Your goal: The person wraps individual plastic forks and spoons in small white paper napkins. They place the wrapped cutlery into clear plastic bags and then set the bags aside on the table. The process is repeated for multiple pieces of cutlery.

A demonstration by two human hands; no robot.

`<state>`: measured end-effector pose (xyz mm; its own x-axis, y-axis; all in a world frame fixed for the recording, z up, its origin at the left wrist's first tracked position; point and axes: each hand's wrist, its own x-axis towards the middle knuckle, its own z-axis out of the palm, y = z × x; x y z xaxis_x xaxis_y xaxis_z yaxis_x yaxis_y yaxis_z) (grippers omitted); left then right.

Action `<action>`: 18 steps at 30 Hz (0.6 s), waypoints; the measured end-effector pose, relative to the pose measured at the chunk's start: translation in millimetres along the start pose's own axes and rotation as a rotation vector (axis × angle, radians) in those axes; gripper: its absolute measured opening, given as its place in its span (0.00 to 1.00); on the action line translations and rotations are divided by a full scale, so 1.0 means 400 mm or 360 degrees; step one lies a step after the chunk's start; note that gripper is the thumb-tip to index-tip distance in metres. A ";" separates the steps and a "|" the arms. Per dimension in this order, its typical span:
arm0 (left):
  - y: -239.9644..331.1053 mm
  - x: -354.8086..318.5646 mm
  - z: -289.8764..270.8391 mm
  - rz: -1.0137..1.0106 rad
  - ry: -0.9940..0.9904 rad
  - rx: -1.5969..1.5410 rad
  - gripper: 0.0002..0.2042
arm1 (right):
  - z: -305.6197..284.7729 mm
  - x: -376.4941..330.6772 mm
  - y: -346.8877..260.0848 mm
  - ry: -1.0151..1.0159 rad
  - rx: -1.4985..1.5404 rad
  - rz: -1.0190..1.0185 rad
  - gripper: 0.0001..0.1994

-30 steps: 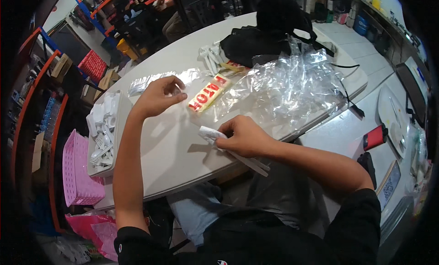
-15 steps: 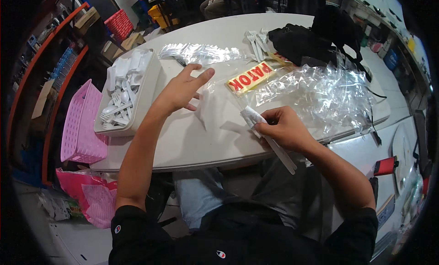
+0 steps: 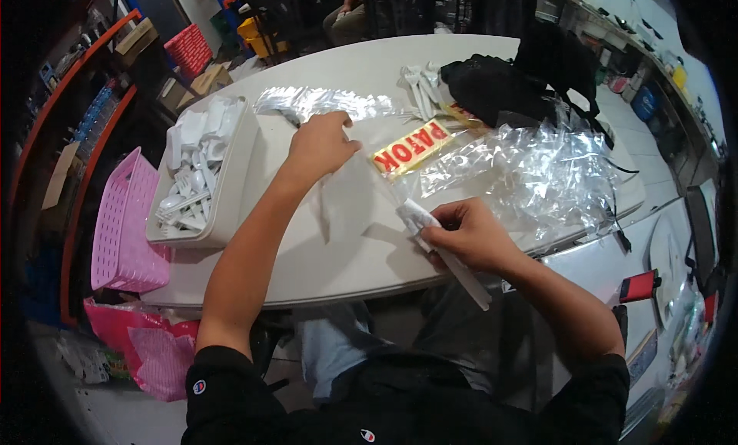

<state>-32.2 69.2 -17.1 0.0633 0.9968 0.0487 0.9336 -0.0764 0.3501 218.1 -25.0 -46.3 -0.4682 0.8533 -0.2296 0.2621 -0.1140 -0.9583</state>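
Observation:
My right hand (image 3: 473,234) is closed around white plastic cutlery (image 3: 470,283) wrapped in a small white napkin (image 3: 415,217); the long handles stick out below the fingers, toward me. Farther off and to the left, my left hand (image 3: 323,144) is over the table beside a row of clear plastic sleeves (image 3: 323,103). Its thumb and index finger are apart, and the other fingers are partly hidden. Thin clear plastic lies on the table between the hands, its outline hard to make out. Beyond the napkin is a yellow label with red lettering (image 3: 411,147).
At left, a white bin (image 3: 250,153) holds loose plastic spoons and forks, beside a pink basket (image 3: 131,222). A heap of clear plastic bags (image 3: 538,172) covers the right side. Several white forks (image 3: 421,88) and a black bag (image 3: 492,84) lie at the back.
My left hand has turned and drawn its spread fingers in, near the clear sleeves. The right hand keeps the wrapped cutlery in almost the same place. The whole view has shifted slightly.

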 end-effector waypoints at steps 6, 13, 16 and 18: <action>0.002 -0.087 -0.029 0.1059 0.0461 -0.0237 0.06 | -0.005 -0.003 -0.015 0.0047 0.0105 0.0108 0.12; 0.041 -0.103 -0.012 0.0615 0.0395 -0.0365 0.20 | -0.006 -0.005 -0.018 0.0031 0.0149 0.0175 0.11; -0.016 -0.074 0.067 0.0432 0.0312 0.0057 0.28 | 0.001 -0.002 -0.026 0.0007 0.0155 0.0183 0.11; -0.021 -0.060 0.061 0.0385 0.0194 0.0005 0.24 | -0.004 -0.004 -0.026 0.0020 0.0127 0.0185 0.11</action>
<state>-33.0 46.6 -44.0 0.2416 0.9394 0.2431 0.8976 -0.3115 0.3118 217.6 -24.1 -35.8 -0.4280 0.8381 -0.3383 0.2458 -0.2523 -0.9359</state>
